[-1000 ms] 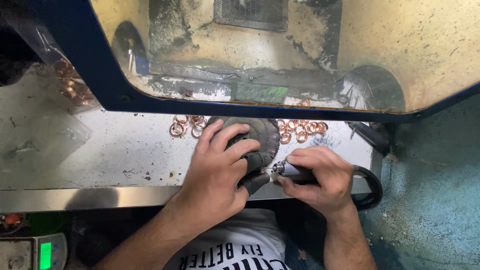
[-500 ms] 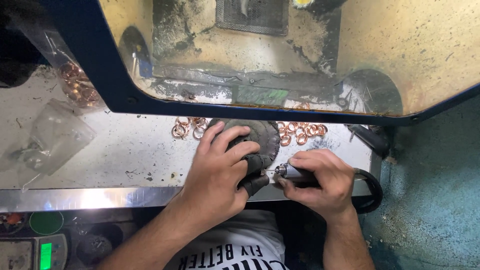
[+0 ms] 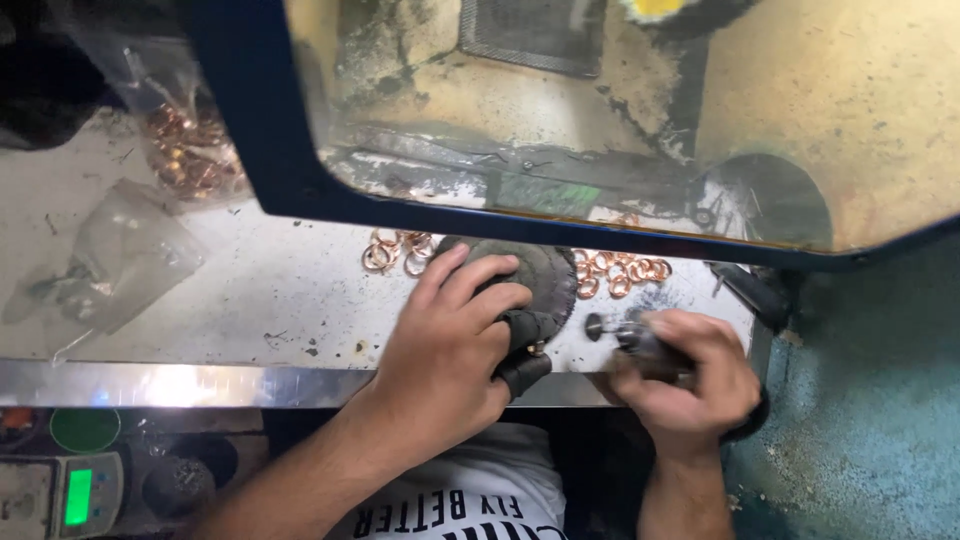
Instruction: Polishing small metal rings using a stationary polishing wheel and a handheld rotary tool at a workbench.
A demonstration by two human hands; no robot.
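**Polishing a small ring at the front edge of the bench**

A blue-framed clear shield (image 3: 300, 190) hangs over the back of the pale, stained workbench (image 3: 280, 290), with a grimy dust chamber behind it. At the bench's back left corner lies a clear bag of copper-coloured rings (image 3: 185, 150), and a second, nearly empty clear bag (image 3: 110, 260) lies nearer the left edge. A dark round pad (image 3: 545, 275) sits near the middle of the bench, with loose copper rings scattered to its left (image 3: 395, 252) and right (image 3: 615, 272) along the foot of the shield.

The left hand (image 3: 450, 345) rests on the pad near the front edge, its thumb and forefinger in dark finger guards (image 3: 525, 350), pinched narrowly on something very small; it looks like one ring, though it is too small to tell for certain. The right hand (image 3: 680, 385) is closed around a slim rotary handpiece (image 3: 640, 345), whose small round tip (image 3: 594, 325) stands just beside the pinched fingers, apart from them.

The step in hand seems to be finishing a single ring. The next move, as I judge it, calls for a steady pinch and a light, controlled touch of the tip, since the piece is tiny and close to the fingertips.
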